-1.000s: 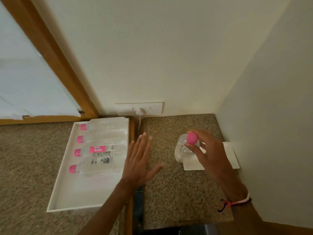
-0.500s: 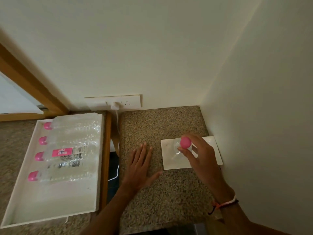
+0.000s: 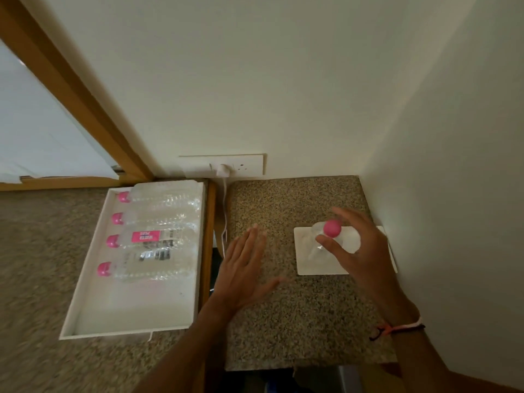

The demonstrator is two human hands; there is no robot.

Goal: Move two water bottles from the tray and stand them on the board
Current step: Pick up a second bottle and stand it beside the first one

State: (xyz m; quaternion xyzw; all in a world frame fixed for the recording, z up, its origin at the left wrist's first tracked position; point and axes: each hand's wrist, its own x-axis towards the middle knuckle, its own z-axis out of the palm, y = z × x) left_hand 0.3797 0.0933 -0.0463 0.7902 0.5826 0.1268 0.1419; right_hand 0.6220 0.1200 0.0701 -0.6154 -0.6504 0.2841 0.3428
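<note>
Standing upright on the white rectangular board (image 3: 317, 265), the clear plastic pink-capped water bottle (image 3: 332, 228) sits under the right hand (image 3: 358, 248), whose spread fingers seem barely to touch it, though blur leaves the hold uncertain. Four more pink-capped bottles (image 3: 153, 236) lie in the white tray (image 3: 127, 313), so one remains to move; the left hand (image 3: 241, 275) hovers flat, open and empty.

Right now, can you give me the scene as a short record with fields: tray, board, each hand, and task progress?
tray: white tray on the left counter, four pink-capped bottles lying in it side by side
board: white board on the right counter, one bottle standing upright on it
right hand: right hand around that bottle near its cap
left hand: left hand open, flat, holding nothing
progress: one bottle on the board, second not yet taken
</note>
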